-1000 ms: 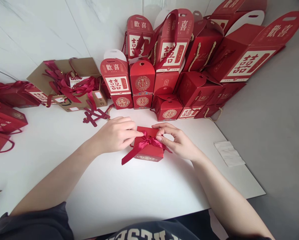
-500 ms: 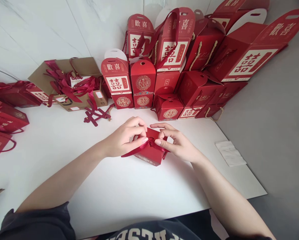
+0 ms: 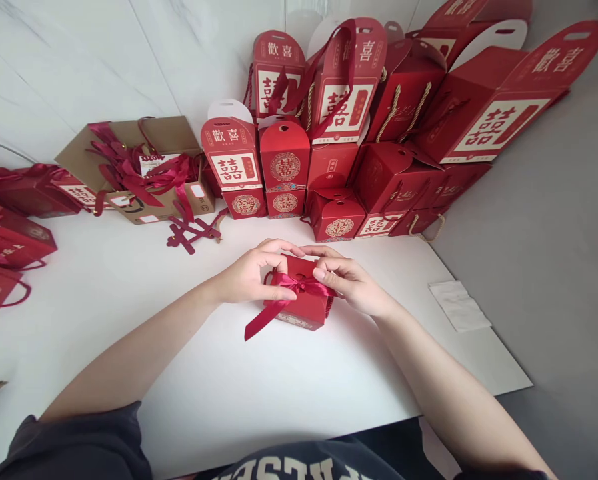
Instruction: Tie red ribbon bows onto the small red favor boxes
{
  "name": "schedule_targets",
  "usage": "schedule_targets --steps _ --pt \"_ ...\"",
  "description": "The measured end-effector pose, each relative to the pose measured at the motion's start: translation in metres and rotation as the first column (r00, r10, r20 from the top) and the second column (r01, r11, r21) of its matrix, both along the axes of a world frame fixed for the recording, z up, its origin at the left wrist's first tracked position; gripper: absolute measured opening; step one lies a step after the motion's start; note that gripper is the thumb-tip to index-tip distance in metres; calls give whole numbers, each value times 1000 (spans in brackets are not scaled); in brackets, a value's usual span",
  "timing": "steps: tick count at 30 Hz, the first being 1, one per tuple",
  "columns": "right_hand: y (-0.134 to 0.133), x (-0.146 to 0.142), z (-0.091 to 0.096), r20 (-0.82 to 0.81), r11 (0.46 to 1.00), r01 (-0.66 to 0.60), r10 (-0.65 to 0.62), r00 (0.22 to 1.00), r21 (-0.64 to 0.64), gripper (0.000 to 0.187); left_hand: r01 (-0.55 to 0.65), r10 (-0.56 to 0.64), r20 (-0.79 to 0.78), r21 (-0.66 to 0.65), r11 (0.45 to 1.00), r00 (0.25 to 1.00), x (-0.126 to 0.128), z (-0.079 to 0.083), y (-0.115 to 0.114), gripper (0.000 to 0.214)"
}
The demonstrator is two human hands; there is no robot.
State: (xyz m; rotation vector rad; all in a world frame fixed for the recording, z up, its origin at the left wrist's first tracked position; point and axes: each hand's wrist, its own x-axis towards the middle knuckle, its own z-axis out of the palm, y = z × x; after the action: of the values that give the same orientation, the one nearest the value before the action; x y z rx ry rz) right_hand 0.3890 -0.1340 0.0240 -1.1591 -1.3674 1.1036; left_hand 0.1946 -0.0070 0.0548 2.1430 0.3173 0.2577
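Note:
A small red gift box point(image 3: 301, 310) stands on the white table in front of me, with gold print on its near side. A shiny red ribbon point(image 3: 270, 319) is tied in a bow on its top, one tail hanging over the front left. My left hand point(image 3: 253, 275) curls round the bow's left loop, its thumb lying along the front of it. On the other side, my right hand point(image 3: 351, 280) pinches the right part of the bow between thumb and fingers. Behind the box the fingertips of both hands nearly meet. A cord handle shows partly at the box's sides.
Behind, stacked red gift boxes point(image 3: 285, 167) stand against the wall. An open cardboard box point(image 3: 171, 207) holds red ribbons, with dark red strips point(image 3: 193, 232) before it. More red boxes point(image 3: 19, 230) sit at the left; folded white paper point(image 3: 459, 305) lies right.
The bow's loops have come into clearer view on the box top. The left tail now hangs lower toward me, and my left thumb has moved slightly down.

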Motion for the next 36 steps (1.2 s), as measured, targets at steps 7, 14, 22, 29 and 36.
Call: schedule_targets --steps 7,14,22,29,36 --pt "6 0 -11 -251 997 -50 34 967 -60 36 32 -28 42 -112 993 999 -1 -18 12 30" --pt "7 0 -16 -253 995 -8 -16 967 -95 40 84 -20 154 -421 903 988 -1 -37 17 32" --pt "9 3 -20 -248 999 8 -16 969 -34 39 69 119 258 -620 781 959 -1 -52 12 39" --pt "7 8 -15 -110 1000 21 -20 994 7 29 50 50 190 -489 871 981 -2 -43 18 46" --pt "-3 16 1 219 973 227 -212 953 -46 35 -128 116 176 61 990 978 -10 -9 22 31"
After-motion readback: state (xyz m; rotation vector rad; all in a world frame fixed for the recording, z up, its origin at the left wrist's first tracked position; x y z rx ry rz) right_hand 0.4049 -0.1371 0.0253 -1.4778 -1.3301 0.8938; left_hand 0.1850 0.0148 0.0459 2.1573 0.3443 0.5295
